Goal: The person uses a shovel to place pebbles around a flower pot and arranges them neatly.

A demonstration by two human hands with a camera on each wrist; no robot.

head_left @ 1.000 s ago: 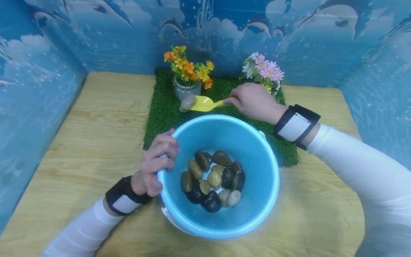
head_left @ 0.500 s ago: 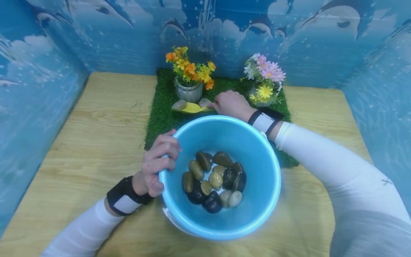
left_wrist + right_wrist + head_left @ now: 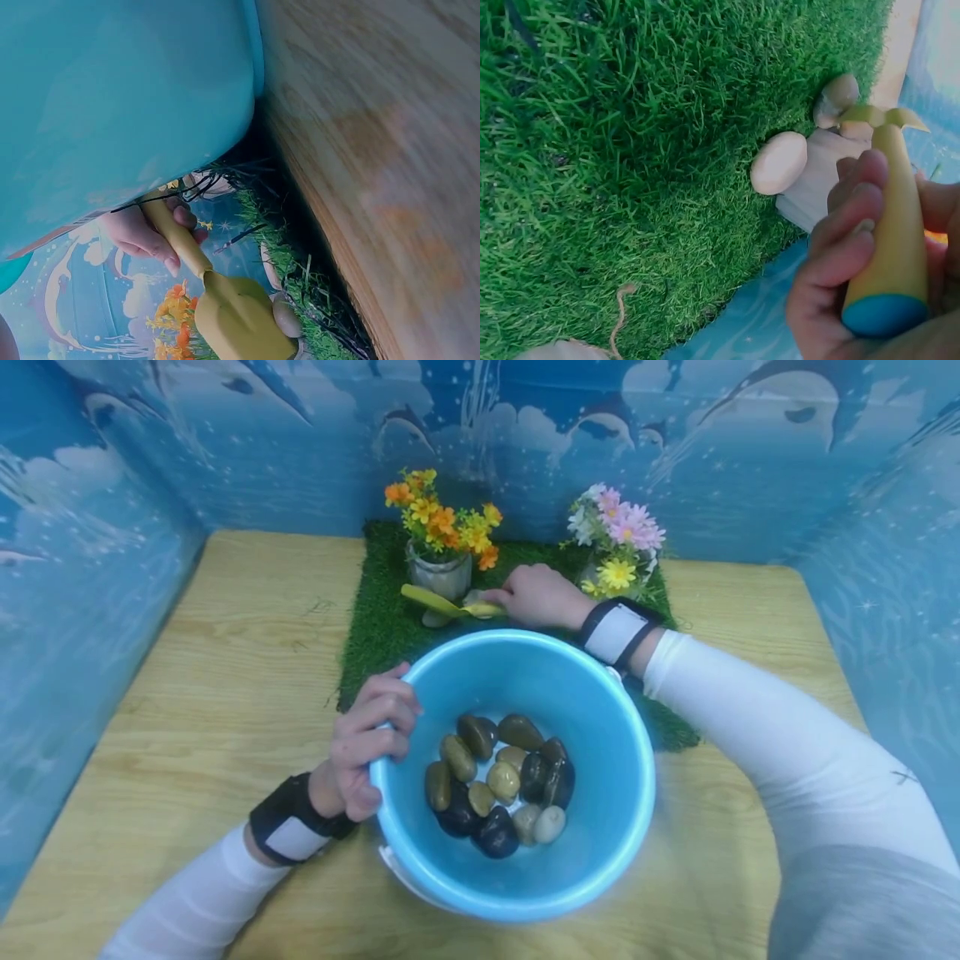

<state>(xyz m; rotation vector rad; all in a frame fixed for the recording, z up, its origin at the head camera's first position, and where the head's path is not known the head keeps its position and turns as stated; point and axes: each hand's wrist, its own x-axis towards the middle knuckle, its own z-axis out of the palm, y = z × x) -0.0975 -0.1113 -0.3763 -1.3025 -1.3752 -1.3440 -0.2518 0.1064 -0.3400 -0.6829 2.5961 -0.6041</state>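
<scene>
My left hand [image 3: 375,739] grips the left rim of a light-blue bucket [image 3: 517,902], fingers over the edge. Several wet stones [image 3: 501,781], dark, brown and pale, lie on the bucket's bottom. Behind the bucket, my right hand [image 3: 546,597] holds a yellow toy shovel [image 3: 433,600] by its handle; the right wrist view shows fingers curled round the handle [image 3: 889,247] with its blue end. The blade is tilted and carries no visible stone. Beside the blade a grey stone [image 3: 836,100] lies on the grass, and a pale stone [image 3: 780,163] sits close to the flowerpot.
An artificial grass mat [image 3: 390,643] lies under the shovel. On it stand a grey pot [image 3: 441,577] of orange and yellow flowers and another pot with pink and yellow flowers [image 3: 622,539]. Dolphin-printed walls [image 3: 300,468] enclose the wooden table [image 3: 225,643].
My right hand has moved left and lower with the shovel. The blade, flat half a second ago with a stone at its tip, is now tilted above that stone. My left hand stays on the rim.
</scene>
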